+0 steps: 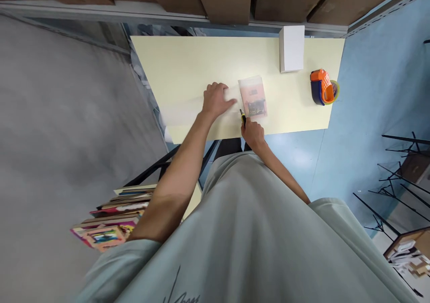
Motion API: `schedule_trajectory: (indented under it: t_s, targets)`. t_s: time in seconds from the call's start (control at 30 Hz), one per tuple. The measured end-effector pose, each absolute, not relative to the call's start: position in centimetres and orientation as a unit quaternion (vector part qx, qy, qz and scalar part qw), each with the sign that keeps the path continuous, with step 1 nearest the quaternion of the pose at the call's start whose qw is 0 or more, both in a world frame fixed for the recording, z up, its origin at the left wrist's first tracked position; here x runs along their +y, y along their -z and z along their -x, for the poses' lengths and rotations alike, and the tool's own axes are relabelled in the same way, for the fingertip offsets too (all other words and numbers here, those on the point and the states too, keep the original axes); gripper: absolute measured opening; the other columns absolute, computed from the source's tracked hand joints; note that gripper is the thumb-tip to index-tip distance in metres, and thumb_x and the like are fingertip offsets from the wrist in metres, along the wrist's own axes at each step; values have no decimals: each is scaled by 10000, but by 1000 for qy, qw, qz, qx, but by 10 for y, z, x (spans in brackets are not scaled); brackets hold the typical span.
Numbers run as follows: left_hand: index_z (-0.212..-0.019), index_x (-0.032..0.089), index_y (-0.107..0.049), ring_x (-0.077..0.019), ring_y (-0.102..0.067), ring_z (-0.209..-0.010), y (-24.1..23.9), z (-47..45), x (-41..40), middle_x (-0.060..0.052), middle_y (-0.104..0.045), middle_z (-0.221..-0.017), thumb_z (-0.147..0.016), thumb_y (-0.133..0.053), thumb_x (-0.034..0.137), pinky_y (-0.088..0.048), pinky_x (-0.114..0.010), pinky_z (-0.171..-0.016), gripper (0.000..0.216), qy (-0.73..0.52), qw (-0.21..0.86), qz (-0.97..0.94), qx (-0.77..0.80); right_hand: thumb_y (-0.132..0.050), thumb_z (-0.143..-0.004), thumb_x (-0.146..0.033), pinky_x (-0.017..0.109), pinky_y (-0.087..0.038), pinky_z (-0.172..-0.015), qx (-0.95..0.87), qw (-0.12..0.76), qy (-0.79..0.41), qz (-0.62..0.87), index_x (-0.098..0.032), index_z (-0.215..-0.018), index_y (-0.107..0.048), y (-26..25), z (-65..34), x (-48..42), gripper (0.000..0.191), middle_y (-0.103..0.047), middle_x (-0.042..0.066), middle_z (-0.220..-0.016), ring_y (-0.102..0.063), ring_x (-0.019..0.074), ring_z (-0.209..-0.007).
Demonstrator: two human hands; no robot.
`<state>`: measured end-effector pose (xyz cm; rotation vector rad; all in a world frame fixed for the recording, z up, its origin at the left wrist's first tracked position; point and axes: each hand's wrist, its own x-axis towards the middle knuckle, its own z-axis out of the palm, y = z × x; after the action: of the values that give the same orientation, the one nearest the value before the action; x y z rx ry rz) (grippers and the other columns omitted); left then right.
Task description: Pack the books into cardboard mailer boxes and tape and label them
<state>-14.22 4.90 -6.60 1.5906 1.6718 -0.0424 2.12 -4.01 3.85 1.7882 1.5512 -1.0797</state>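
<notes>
I have the left hand [215, 103] spread palm-down over a pale sheet [184, 111], probably to keep it flat. The right hand [253, 133] is closed round a knife [243, 117], its tip towards the far edge, which I judge gives good control. The pink book [253, 97] lies mid-table, just beside the tip. On the cream table [174, 54], a white box [292, 49] sits at the far edge, a tape dispenser [321, 87] by the right edge. Beyond, cardboard boxes [223, 0] fill a shelf [134, 10] above blue floor [372, 65].
</notes>
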Motion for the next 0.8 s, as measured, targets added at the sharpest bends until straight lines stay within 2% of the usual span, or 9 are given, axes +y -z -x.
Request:
schedule_trajectory:
  t_s: [0.1, 0.33, 0.67, 0.8]
  targets:
    - [-1422, 215, -632, -492, -494, -1532, 56, 146, 23, -221, -630, -1539, -895, -915, 521, -351, -602, -1322, 672, 57, 400, -639, 655, -364, -1237, -326, 401, -624, -1054, 579, 267, 401, -657, -124, -1489, -594, -34, -23, -40, 396, -803, 238, -1361, -800, 327, -1285]
    - [-1270, 214, -700, -466, -553, -1471, 63, 147, 17, -203, -691, -1439, -985, -809, 525, -339, -600, -1307, 435, 93, 398, -632, 658, -395, -1243, -325, 391, -627, -1058, 585, 267, 394, -656, -100, -1517, -594, -32, -21, -42, 406, -804, 249, -1354, -805, 320, -1277]
    - [-1213, 211, -713, -489, -576, -1404, 68, 148, 31, -192, -713, -1336, -935, -840, 627, -357, -619, -1239, 516, 120, 397, -641, 646, -407, -1205, -215, 348, -654, -995, 556, 278, 390, -680, -106, -1415, -653, -43, 0, -54, 341, -815, 253, -1278, -830, 291, -1235]
    - [-1208, 207, -712, -479, -575, -1406, 66, 148, 29, -194, -703, -1352, -968, -809, 592, -362, -601, -1234, 463, 122, 395, -646, 642, -388, -1189, -150, 338, -658, -956, 541, 292, 396, -682, -101, -1418, -650, -42, 3, -84, 351, -836, 252, -1221, -853, 288, -1192]
